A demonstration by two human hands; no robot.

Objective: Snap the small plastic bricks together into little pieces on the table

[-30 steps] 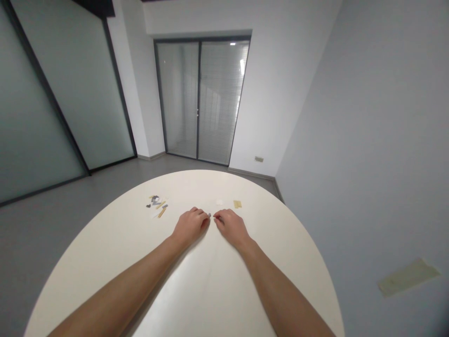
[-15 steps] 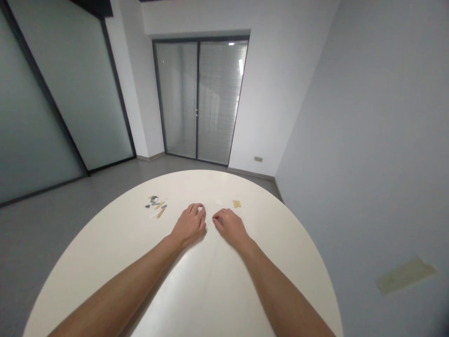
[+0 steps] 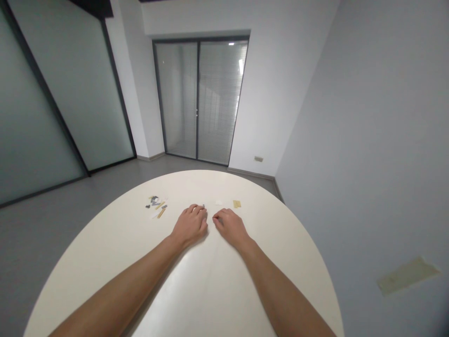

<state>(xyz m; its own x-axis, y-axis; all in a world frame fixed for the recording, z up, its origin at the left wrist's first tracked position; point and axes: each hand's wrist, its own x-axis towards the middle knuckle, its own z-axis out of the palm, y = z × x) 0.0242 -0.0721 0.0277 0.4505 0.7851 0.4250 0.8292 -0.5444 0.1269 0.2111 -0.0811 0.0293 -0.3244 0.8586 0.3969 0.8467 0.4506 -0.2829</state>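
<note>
At ten o'clock, far to the left, a frosted glass partition (image 3: 59, 93) in dark frames stands above a grey floor (image 3: 45, 234). A round white table (image 3: 210, 295) fills the lower middle of the view. On its far left part lies a loose cluster of paper scraps (image 3: 153, 202), mixed with grey bits and two thin yellow strips (image 3: 161, 213), at ten o'clock from the left hand (image 3: 189, 225).

That hand rests on the tabletop with its fingers curled and together. A tiny grey piece (image 3: 203, 205) shows at one o'clock from it, right at the fingertips (image 3: 198, 210). It is too small to tell whether the fingers are clamped on it or only beside it.

Just beside that hand, with a narrow gap between them, the right hand (image 3: 231, 228) lies with its fingers bunched together and bent down to the table; nothing shows between them, though a small item could be hidden. A white paper scrap (image 3: 219, 202) sits at eleven o'clock from it, and a tan strip (image 3: 237, 203) at twelve.

Beyond the table at twelve o'clock stands a glass sliding door (image 3: 199, 100) with blinds behind it. At three o'clock, a pale grey wall (image 3: 333, 140) carries a taped patch (image 3: 407, 276).
</note>
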